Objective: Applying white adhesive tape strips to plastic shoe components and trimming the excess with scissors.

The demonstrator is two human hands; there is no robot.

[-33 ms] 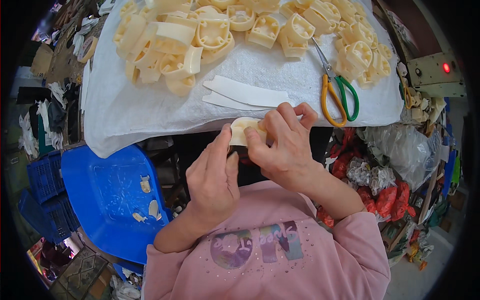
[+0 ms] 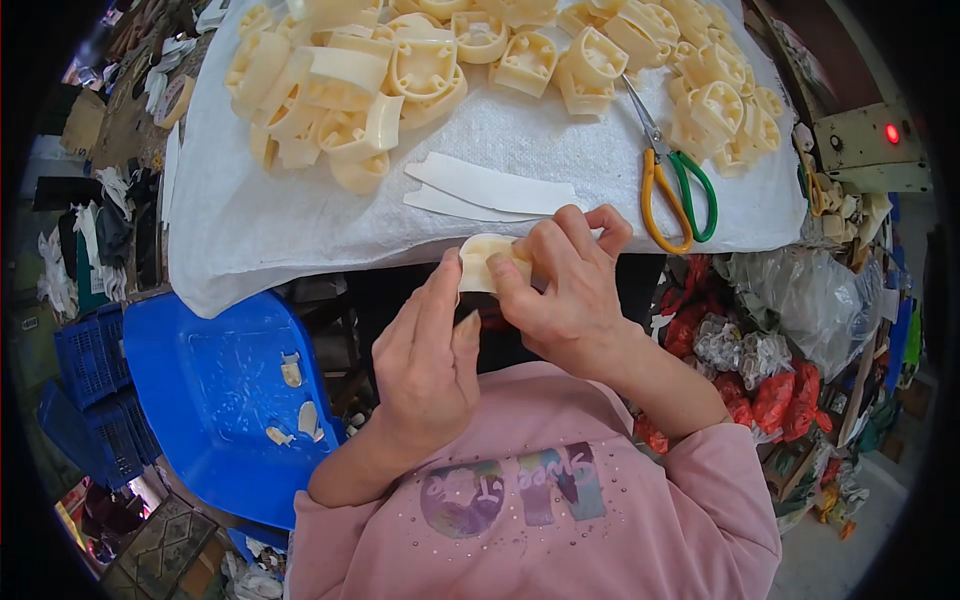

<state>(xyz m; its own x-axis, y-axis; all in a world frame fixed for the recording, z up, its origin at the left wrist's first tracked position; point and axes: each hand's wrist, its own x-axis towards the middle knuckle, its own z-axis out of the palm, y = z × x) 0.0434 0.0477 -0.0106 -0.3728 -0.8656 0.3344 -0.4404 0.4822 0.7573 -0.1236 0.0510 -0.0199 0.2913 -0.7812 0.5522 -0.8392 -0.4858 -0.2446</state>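
Note:
In front of the table edge, my right hand [image 2: 575, 275] is closed on a cream plastic piece [image 2: 484, 262] with a rounded, white-looking rim. Its thumb presses into the near face, and its fingers curl behind the right side. My left hand [image 2: 425, 350] has its fingers stretched out, their tips against the piece's left side. The left thumb stands apart below. Two curved white strips [image 2: 490, 186] lie just beyond on the white cloth [image 2: 300, 235]. To their right rest scissors [image 2: 662, 175] with one yellow and one green handle.
Many similar hollow cream pieces [image 2: 345, 75] are heaped across the far side of the table. At my left stands a blue plastic chair [image 2: 215, 400] with a few small scraps on it. Clear plastic bags [image 2: 800, 300] and red bags [image 2: 772, 405] are piled at my right.

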